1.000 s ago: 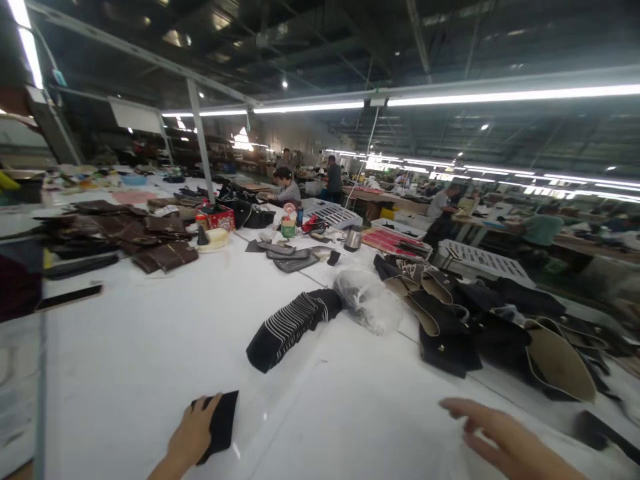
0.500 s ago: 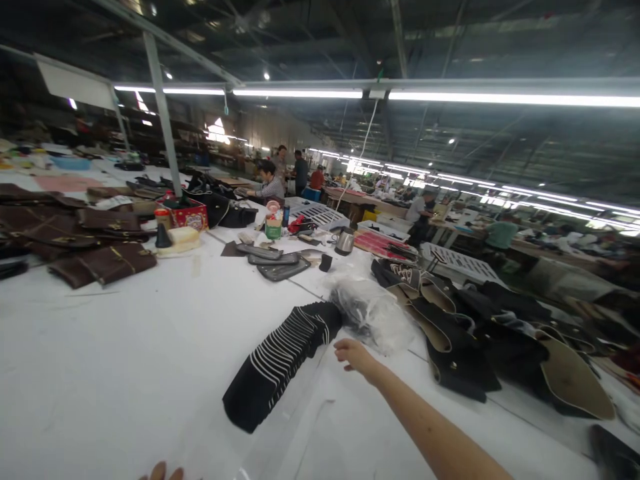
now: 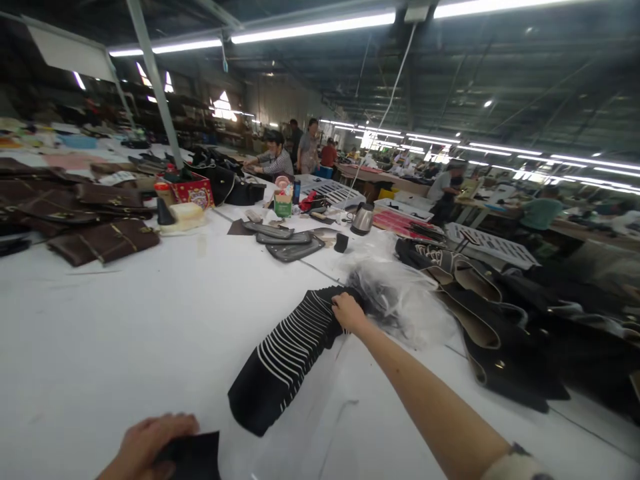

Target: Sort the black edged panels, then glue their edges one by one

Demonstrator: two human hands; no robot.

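Observation:
A fanned row of black pieces with pale edges (image 3: 285,353), which look like leather or fabric, lies slantwise on the white table (image 3: 125,333). At the row's far end is my right hand (image 3: 349,312), its fingers bent and closed over the pieces there. My left hand (image 3: 155,440), low at the front edge of the view, is closed on a flat black piece (image 3: 197,457); part of its fingers is hidden by that piece. Just beyond my right hand sits a crumpled clear plastic bag (image 3: 405,293) with something dark inside.
Black bags with beige lining (image 3: 500,333) are heaped at the right. Brown leather bags (image 3: 105,241) lie at the left, near a red box (image 3: 195,192). Dark grey molded pieces (image 3: 295,248) and a metal kettle (image 3: 362,220) stand farther back. Several people work beyond.
My right hand has moved forward onto the far end of the black row and closed there. More of my left hand has come into view, now with a black piece in it.

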